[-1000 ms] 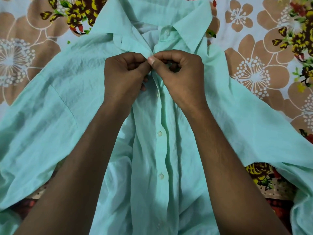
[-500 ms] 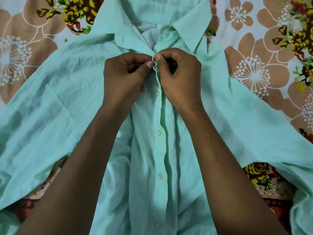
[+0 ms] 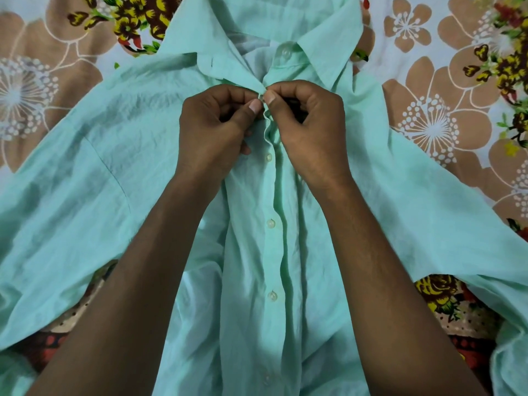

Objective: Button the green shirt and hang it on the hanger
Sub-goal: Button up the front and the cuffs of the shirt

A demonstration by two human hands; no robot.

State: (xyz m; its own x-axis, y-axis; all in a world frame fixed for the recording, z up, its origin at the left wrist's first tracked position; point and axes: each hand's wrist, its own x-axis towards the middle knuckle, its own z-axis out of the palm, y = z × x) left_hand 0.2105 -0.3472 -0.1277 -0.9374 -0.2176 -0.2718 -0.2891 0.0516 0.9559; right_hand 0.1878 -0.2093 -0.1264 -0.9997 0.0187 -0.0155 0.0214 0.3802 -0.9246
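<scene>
Shirt [image 3: 428, 212], green, lies spread face up on a flowered bedsheet [image 3: 445, 81]. Both hands work near the collar: the left hand [image 3: 211, 132] and right hand [image 3: 311, 130] each pinch the front edges together at an upper button. Three lower buttons [image 3: 271, 223] look fastened; the collar button [image 3: 285, 51] is open. No hanger is in sight, so hanging remains.

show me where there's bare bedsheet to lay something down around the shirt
Bare floral bedsheet shows upper left, above the shirt's shoulder, and upper right beside the collar. The middle is crowded: left hand and right hand pinch the green shirt placket.
</scene>
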